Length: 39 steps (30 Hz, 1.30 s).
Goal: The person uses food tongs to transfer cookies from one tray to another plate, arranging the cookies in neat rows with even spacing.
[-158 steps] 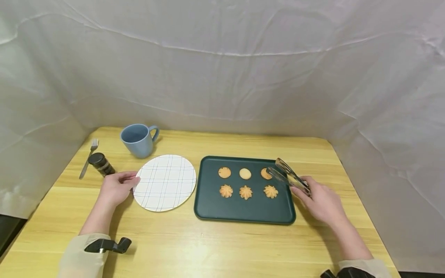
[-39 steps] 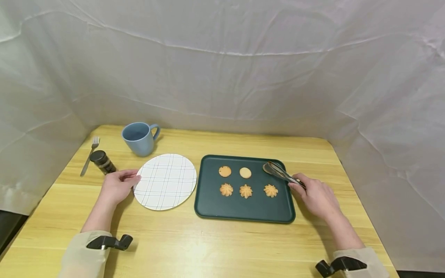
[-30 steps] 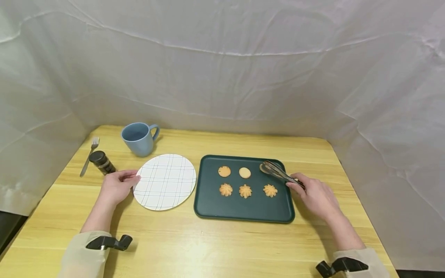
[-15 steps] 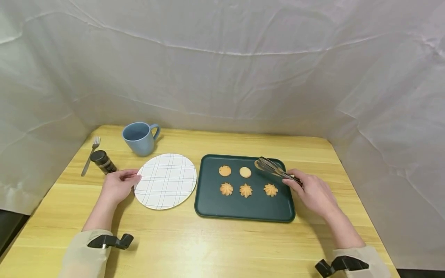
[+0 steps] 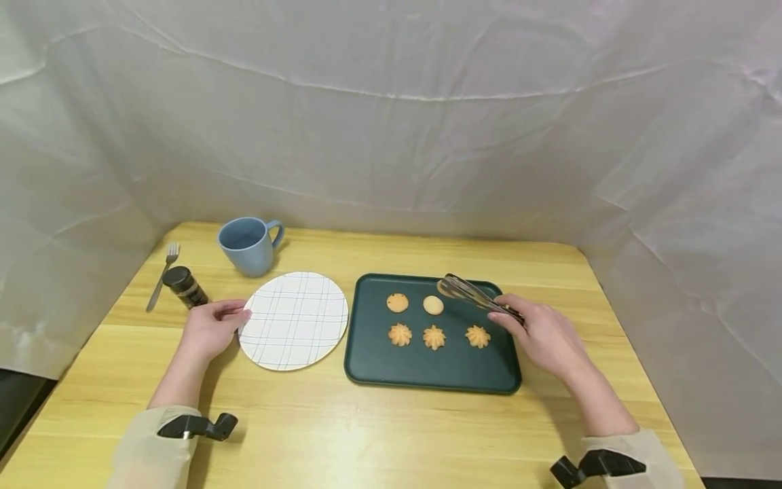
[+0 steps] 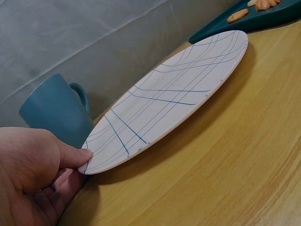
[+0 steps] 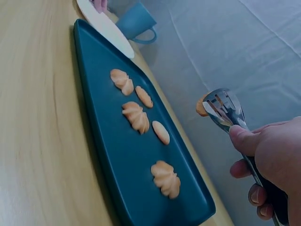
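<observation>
Cookie is up in the tongs, five cookies still on the tray; your right hand clamps its fingers round the tongs, your left hand pinches the plate.

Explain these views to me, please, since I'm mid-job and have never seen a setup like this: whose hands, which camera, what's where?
There is no machine: the left hand and right hand are a person's own, bare. The wide picture comes from a camera worn on the head, looking forward and down; the other two come from the left wrist camera and right wrist camera. On the table are a fork, a black-capped jar, a blue mug and a green tray with five cookies on it. The left hand pinches the edge of a plate. The right hand grips tongs, which hold another cookie.
</observation>
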Available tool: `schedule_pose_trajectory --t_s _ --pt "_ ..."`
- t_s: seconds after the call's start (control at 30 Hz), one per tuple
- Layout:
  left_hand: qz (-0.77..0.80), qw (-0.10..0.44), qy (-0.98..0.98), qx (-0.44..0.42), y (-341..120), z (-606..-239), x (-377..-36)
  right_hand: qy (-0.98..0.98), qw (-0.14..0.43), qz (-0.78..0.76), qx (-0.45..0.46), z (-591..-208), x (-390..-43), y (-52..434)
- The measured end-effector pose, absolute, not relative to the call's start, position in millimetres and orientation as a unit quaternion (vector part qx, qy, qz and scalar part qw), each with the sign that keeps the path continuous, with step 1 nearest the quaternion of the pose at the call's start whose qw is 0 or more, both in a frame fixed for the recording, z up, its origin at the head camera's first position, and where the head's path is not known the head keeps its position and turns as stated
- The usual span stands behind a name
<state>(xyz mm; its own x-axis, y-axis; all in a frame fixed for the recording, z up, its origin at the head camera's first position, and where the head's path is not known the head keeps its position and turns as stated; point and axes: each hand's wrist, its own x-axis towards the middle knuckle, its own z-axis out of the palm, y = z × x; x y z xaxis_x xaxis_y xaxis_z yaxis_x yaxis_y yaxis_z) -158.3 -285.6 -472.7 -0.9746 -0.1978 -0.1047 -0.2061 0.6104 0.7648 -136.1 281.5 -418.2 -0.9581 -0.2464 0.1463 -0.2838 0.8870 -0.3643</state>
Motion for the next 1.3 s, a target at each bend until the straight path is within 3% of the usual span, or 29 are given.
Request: schedule_pose_trajectory --t_s 1.3 --pt "0.443 0.0 0.89 -0.109 -286.3 -474.8 -157.4 -0.947 0.029 0.229 0.224 -410.2 -165.9 180.9"
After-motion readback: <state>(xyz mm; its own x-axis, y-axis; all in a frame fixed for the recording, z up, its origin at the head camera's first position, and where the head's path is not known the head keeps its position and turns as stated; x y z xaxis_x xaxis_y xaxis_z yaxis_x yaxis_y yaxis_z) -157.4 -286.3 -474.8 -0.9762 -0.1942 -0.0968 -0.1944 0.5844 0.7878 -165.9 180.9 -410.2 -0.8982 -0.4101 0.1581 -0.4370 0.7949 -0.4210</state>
